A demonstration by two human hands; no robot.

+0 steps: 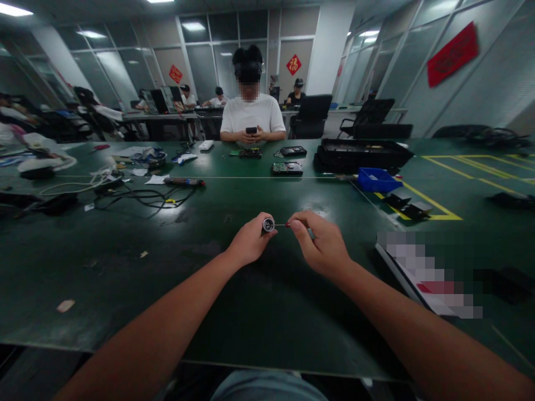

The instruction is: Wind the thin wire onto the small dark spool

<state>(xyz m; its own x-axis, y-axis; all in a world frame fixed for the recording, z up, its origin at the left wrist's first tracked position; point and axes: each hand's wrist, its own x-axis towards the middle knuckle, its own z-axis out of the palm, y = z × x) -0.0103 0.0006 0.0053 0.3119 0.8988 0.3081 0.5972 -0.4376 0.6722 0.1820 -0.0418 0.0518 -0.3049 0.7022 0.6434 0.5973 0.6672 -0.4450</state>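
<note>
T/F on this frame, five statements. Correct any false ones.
1. The left hand holds a small cylinder. True.
2. The right hand is empty. False: the right hand pinches a thin rod with a red end.
3. The blue bin sits nearer the camera than the black tray. True.
4. The tabletop is white. False: the tabletop is green.
5. The person across the table wears a white shirt. True.

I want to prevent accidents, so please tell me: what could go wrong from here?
The thin metal rod with a red end, pinched in the right hand, could slip at the round, silver-rimmed cylinder and perhaps prick the left hand, which grips that cylinder. The cylinder also appears held above the dark green table, so it might fall if that grip loosens.
</note>
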